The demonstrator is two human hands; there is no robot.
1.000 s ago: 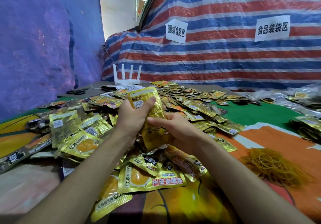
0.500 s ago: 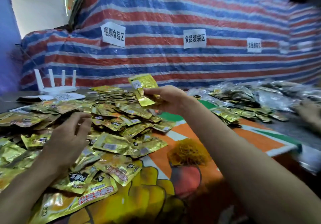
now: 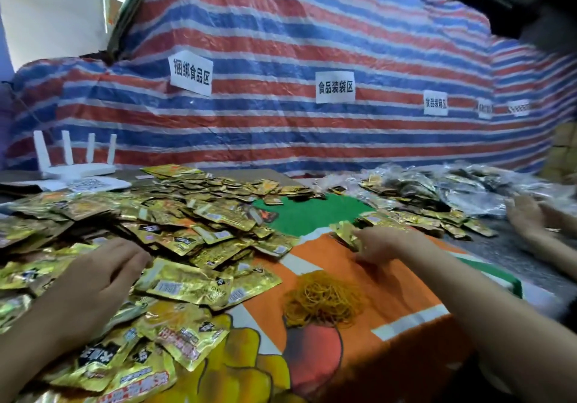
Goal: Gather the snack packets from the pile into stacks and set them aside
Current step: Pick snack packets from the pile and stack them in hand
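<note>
Broadly, progress: early, by my reading; far more packets lie loose than gathered.
Pile: a wide heap of gold foil snack packets (image 3: 199, 234) covers the left half of the table, loose and overlapping, some face up and some face down.
Left hand (image 3: 93, 280): lies palm down on the near edge of the pile, fingers relaxed and slightly spread, gripping nothing that shows.
Right hand (image 3: 385, 243): reaches out to the right, fingers curled around a small stack (image 3: 345, 234) of gold packets, held low over the orange table cover (image 3: 390, 293). The view is blurred there, so the number of packets cannot be told.
Set-aside packets (image 3: 415, 218): a row of gathered gold packets lies just beyond the right hand, near the green patch of the cover.
Rubber bands (image 3: 321, 299): a tangled yellow heap between the two arms, untouched.
Clear bags (image 3: 474, 184): bagged packets lie farther right, where another person's hand (image 3: 527, 218) rests.
Left to do: set this stack down with the others, then go on through the large pile, which looks like most of the job.
</note>
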